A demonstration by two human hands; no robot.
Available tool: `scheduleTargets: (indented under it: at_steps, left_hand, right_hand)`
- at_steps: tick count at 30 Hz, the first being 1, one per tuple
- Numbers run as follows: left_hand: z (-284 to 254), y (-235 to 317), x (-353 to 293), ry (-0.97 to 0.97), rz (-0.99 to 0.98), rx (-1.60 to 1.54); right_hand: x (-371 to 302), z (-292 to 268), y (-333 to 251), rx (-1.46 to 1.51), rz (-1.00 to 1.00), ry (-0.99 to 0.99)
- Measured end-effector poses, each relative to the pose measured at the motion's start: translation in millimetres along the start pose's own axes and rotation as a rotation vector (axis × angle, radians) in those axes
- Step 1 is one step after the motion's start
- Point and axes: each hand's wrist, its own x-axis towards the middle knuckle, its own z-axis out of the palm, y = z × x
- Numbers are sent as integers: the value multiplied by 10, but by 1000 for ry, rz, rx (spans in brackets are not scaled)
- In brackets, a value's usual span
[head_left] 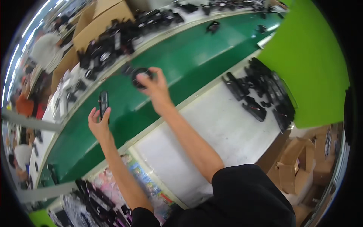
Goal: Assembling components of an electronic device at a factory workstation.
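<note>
One slim black part [104, 103] was pinched upright between the thumb and fingers of the left hand [99, 123], left of centre in the frame. The right hand [155, 89], just above the centre, grasped one round black part [141, 78], its thumb laid across the face and its fingers at the edge. One small dark piece [127, 69], blurred, showed beside the round part's left side; whether the two were joined could not be told.

Both hands were above one green conveyor belt [189, 49], which curved from lower left to upper right. Three other dark items lay on it: two small parts [213, 26] near the top and one longer part [52, 173] at the lower left.

Below the belt, one white worktop [215, 125] carried a heap of black housings [270, 90] at its right end, too overlapped to count. One colourful printed sheet [145, 178] lay at lower centre-left, beside a stack of dark parts [96, 200].

Beyond the belt, many black parts [113, 41] crowded the upper-left ledge before a large cardboard carton [102, 22]. One bright green panel [310, 64] filled the upper right, above an open cardboard box [287, 170].
</note>
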Motion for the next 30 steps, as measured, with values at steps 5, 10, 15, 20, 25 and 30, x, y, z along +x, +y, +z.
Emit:
scheduleTargets:
  at_steps: [5, 10, 15, 20, 25, 30]
  left_hand:
    - [-75, -72, -409, -49, -19, -256]
    - [107, -92, -579, -79, -10, -217]
    - [146, 17, -664, -157, -31, -22]
    - [25, 33, -642, -251, -17, 136]
    - [-139, 107, -525, -477, -338, -51]
    - [-138, -26, -551, -468, -357, -438]
  right_hand:
    - [90, -147, -77, 208, 101, -44]
    - [9, -16, 136, 140, 267, -67]
    - [-221, 237, 298, 197, 397, -118]
    - [-121, 27, 388, 136, 386, -118]
    - [-145, 124, 360, 98, 360, -122]
    - [-119, 18, 413, 94, 375, -153]
